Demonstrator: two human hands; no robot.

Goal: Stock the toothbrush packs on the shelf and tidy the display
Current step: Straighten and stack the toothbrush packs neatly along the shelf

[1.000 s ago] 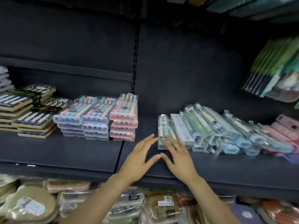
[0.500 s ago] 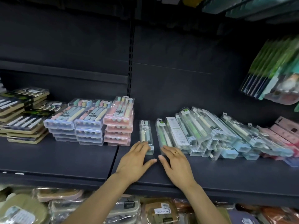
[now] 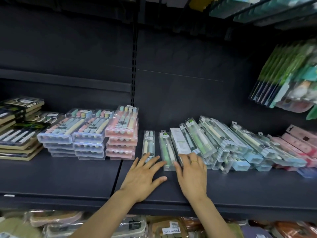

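Two hands lie flat, fingers spread, on a dark shelf (image 3: 240, 186). The left hand (image 3: 142, 179) touches a lone toothbrush pack (image 3: 148, 145); the right hand (image 3: 192, 174) covers the next pack (image 3: 167, 150). Right of it, the leaning row (image 3: 231, 145) has unreadable labels. Left, stacked packs (image 3: 89, 133) read "IG".
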